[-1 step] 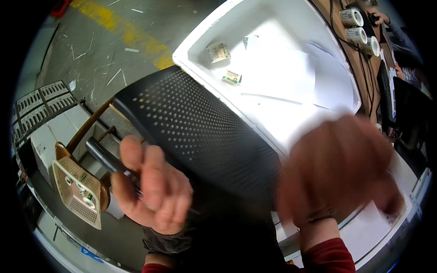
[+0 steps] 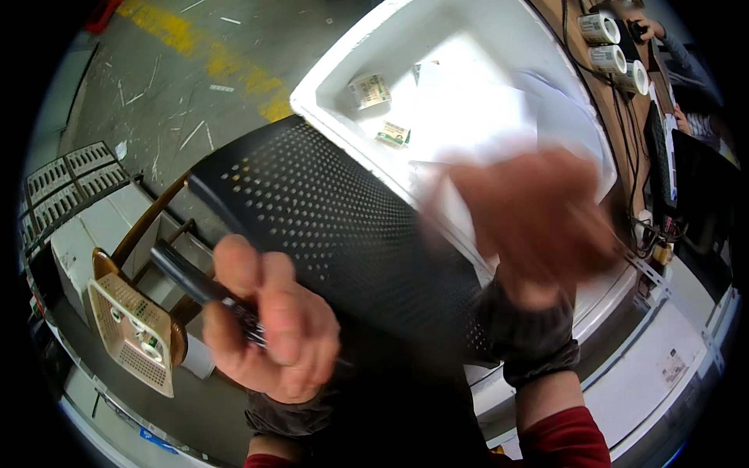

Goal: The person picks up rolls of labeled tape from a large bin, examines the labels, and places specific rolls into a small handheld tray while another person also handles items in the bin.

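Note:
My left hand (image 2: 300, 351) is closed around a black marker pen (image 2: 187, 273), its smooth dark end sticking out up and to the left past my fingers. My right hand (image 2: 538, 218) is smeared by motion over the near edge of a white foam box (image 2: 370, 47). Its fingers are too blurred to show whether they hold anything. White paper sheets (image 2: 476, 113) lie inside the box, along with a small printed packet (image 2: 369, 90) and a second small packet (image 2: 393, 133).
A black perforated chair back or seat (image 2: 312, 203) lies between me and the box. At left is a beige basket (image 2: 109, 331) with small white items. Label rolls (image 2: 598, 29), cables and a keyboard (image 2: 662, 148) occupy the right-hand table, where another person's hand (image 2: 649, 30) shows.
My right hand has swept up and to the left, over the foam box's near side. My left hand keeps the marker pen and has shifted only slightly to the right.

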Demonstrator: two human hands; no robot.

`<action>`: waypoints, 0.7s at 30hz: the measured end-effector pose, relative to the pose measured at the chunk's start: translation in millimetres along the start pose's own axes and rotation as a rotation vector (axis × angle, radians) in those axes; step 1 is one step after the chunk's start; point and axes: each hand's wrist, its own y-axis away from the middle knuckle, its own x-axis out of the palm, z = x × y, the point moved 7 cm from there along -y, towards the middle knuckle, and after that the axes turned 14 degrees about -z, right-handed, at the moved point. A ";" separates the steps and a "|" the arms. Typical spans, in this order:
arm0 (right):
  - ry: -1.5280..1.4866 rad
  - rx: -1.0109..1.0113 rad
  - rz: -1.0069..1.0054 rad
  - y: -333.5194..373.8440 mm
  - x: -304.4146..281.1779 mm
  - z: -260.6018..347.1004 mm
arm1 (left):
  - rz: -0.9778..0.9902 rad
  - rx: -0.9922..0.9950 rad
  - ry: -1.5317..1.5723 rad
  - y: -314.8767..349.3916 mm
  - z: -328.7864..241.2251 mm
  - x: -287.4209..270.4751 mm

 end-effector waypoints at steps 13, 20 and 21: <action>1.740 -0.237 0.477 -13.6 -110.4 -258.7 | -0.063 -0.014 -0.278 -25.6 36.5 -38.5; 1.313 -0.052 0.135 1.8 -120.5 -243.5 | -0.093 -0.038 -0.290 -26.9 38.3 -37.9; 1.251 -0.053 0.079 -2.6 -109.2 -245.5 | -0.106 -0.029 -0.304 -25.8 36.9 -37.5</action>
